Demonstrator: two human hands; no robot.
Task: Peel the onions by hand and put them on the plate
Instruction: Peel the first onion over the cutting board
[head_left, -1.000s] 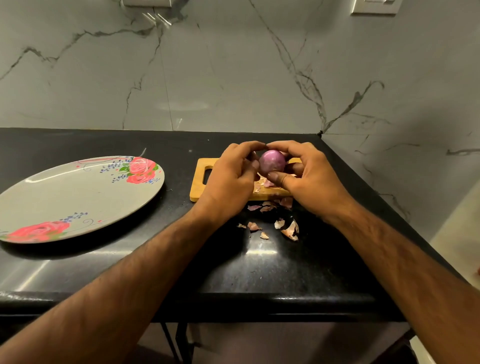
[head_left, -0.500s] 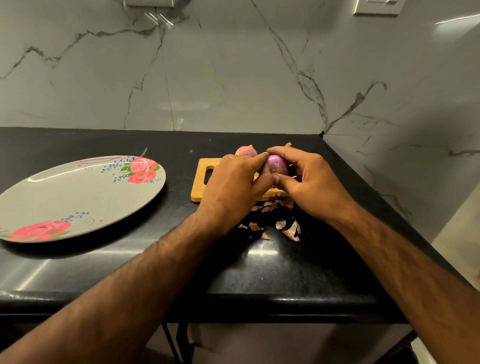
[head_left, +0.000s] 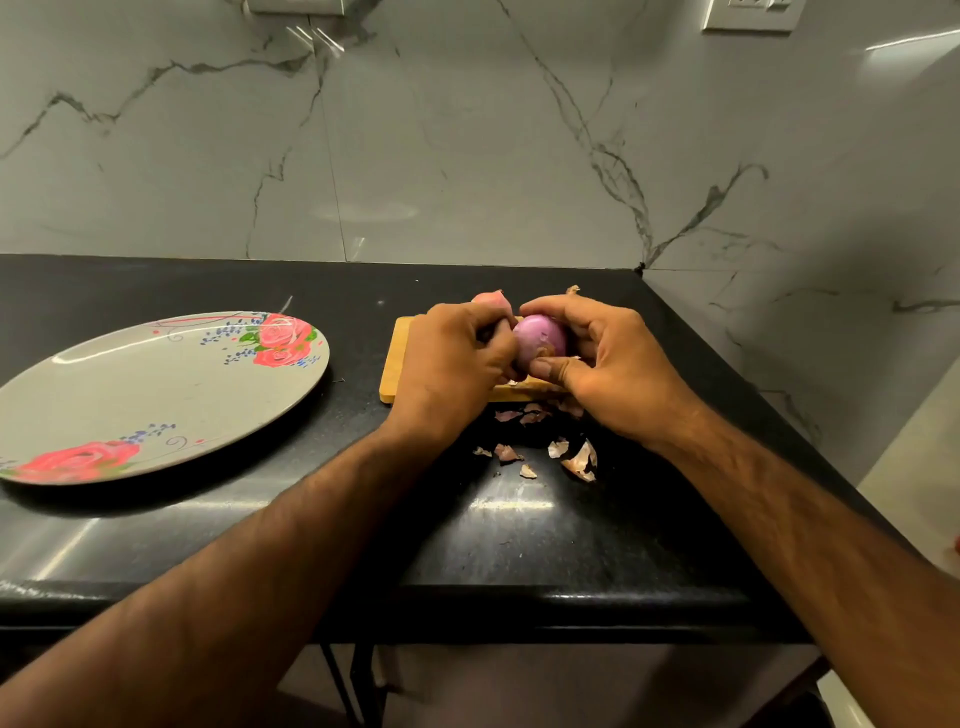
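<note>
Dry peel scraps (head_left: 579, 457) lie scattered on the black counter (head_left: 519, 545), just in front of the wooden cutting board (head_left: 397, 364); both hands hide most of the board; a second onion (head_left: 488, 297) peeks out behind the left hand (head_left: 457, 358). Plate (head_left: 130, 395) well to the left, rose print showing. Purple onion (head_left: 540, 340) held over the board; left hand and right hand (head_left: 608, 364) together, fingers curled round it from either side.

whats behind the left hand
The top of a second onion shows behind the left hand. The hand covers its lower part, so whether it rests on the cutting board is hidden.
</note>
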